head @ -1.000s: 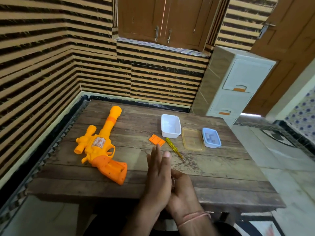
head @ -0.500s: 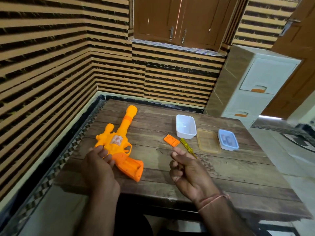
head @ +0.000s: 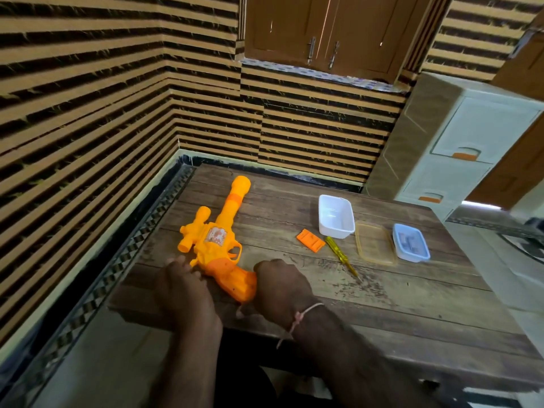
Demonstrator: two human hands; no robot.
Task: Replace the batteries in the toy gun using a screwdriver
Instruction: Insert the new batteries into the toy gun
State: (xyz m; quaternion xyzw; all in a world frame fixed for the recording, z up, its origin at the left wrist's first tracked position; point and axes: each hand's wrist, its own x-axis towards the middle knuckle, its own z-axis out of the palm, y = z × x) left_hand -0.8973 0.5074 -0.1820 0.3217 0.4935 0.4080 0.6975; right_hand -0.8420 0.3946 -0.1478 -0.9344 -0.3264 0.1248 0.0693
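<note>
A white tub (head: 336, 215), a clear lid (head: 374, 243) and a blue tub (head: 410, 242) are set in a row on the wooden desk (head: 412, 295). A plastic drawer unit (head: 459, 148) is seen behind.

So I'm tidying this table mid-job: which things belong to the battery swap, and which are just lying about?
Part of the job:
toy gun, with left hand and right hand at its grip
yellow screwdriver
orange battery cover
blue tub, contents unclear, possibly batteries

Likely lying about:
white tub
clear lid
</note>
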